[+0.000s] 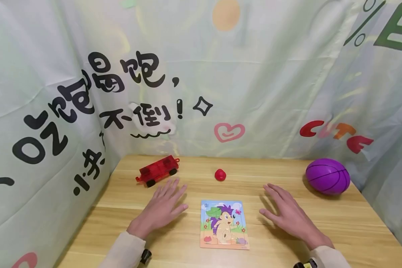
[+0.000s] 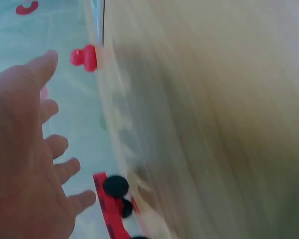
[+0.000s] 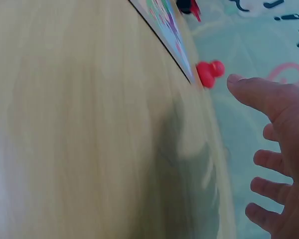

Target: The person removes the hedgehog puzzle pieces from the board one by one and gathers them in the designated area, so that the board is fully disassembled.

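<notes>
Fingers spread, my left hand (image 1: 160, 210) hovers over the table's left part, just in front of a red toy wagon (image 1: 158, 170) with black wheels. My right hand (image 1: 288, 214) is held out on the other side, fingers extended and holding nothing. Between the two lies a square picture puzzle (image 1: 224, 225) showing a hedgehog with purple spines. Behind the puzzle sits a small red knobbed piece (image 1: 220, 175), which the right wrist view shows as rounded lobes. A purple ball (image 1: 327, 176) with black lines rests at the back right, beyond my right hand.
The wooden table (image 1: 261, 257) carries all these things. Pale printed curtains (image 1: 268, 89) hang behind it and along both sides. Dark wrist straps (image 1: 146, 257) sit at the cuffs of my light sleeves.
</notes>
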`<state>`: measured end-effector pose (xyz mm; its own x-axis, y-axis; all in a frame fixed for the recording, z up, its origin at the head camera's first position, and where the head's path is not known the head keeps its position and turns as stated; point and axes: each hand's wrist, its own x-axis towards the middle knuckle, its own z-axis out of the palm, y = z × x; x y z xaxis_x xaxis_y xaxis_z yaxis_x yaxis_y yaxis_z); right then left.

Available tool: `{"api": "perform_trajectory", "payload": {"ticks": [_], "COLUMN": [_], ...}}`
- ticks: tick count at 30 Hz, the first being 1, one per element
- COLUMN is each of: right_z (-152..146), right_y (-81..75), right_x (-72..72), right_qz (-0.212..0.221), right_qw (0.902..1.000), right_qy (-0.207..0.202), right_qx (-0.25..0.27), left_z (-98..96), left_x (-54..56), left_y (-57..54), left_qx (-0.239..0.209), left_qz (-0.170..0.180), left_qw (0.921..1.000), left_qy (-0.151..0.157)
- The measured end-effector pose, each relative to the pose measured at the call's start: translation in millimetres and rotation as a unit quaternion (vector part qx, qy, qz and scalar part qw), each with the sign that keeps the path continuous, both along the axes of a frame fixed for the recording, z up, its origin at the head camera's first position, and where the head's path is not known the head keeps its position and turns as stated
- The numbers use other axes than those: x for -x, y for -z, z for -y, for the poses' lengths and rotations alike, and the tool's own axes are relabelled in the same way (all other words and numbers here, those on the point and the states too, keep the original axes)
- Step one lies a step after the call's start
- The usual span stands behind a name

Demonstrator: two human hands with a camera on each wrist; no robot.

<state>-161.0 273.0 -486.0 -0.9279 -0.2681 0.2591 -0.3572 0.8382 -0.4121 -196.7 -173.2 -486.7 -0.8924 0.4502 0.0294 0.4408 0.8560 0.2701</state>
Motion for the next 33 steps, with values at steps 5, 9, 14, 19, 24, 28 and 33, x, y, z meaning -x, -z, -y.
{"api": "perform_trajectory", "payload": {"ticks": [5, 9, 14, 19, 24, 28, 33], "right_z": [20.2, 34.4, 49.9, 60.4, 64.6, 66.5, 68.8], "right_y": [6.8, 11.2, 12.5, 12.8, 11.3, 8.1, 6.3], "right_x": [2.2, 2.1, 3.1, 4.6, 6.4, 9.2, 13.3], "right_qz": [0.026, 0.043, 0.077, 0.109, 0.125, 0.132, 0.137], "right_qw": [0.999, 0.9972, 0.9935, 0.9898, 0.9887, 0.9878, 0.9869], "right_qy": [-0.024, -0.041, -0.06, -0.074, -0.073, -0.08, -0.085], "right_qx": [0.029, 0.046, 0.059, 0.054, 0.039, 0.024, 0.002], "left_z": [-21.0, -39.1, -60.4, -75.7, -82.4, -83.9, -83.3], "left_x": [3.8, 3.2, -2.2, -10.5, -15.2, -16.0, -14.6], "left_y": [-2.4, -4.5, -1.4, 3.9, 4.8, 3.1, 1.7], "left_qx": [-0.004, -0.007, 0.02, 0.042, 0.072, 0.092, 0.095], "left_qz": [0.016, 0.037, 0.052, 0.066, 0.057, 0.056, 0.071], "left_qw": [0.9973, 0.9927, 0.9851, 0.9747, 0.9678, 0.9645, 0.9633], "left_qy": [0.071, 0.115, 0.163, 0.21, 0.234, 0.241, 0.241]}}
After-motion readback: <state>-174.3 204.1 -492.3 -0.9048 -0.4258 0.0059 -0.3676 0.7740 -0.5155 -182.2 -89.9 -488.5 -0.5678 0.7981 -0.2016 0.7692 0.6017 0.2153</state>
